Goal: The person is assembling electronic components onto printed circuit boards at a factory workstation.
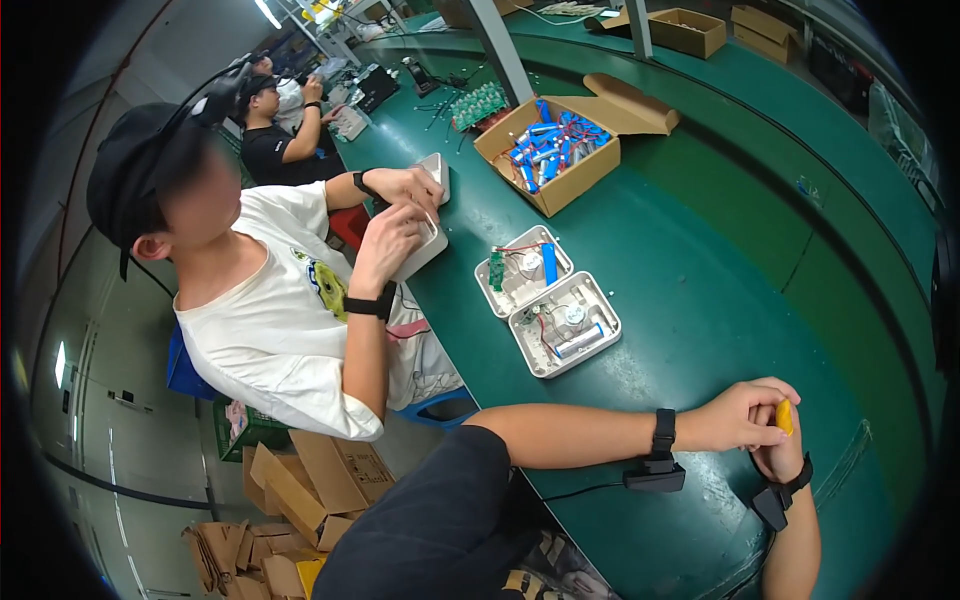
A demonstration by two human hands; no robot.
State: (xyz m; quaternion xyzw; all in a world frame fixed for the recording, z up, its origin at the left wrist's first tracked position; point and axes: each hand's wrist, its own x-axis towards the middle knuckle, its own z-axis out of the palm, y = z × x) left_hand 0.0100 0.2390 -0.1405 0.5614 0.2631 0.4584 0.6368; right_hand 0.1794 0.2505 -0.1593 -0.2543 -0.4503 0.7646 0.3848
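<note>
Both my hands are together over the green table at the right. My left hand, with a black band on its wrist, is closed on a small yellow object with a rounded end; its exact kind is hidden by the fingers. My right hand, also banded, lies against the left hand from below, touching it. Most of its fingers are covered, so its grip cannot be made out. To the left of my hands lie two open white plastic housings, holding wires, a green circuit board and blue and white battery cells.
On my left a co-worker in a white shirt handles a white housing. Farther back stands a cardboard box of blue wired cells, near a stack of green boards. Cardboard cartons lie on the floor.
</note>
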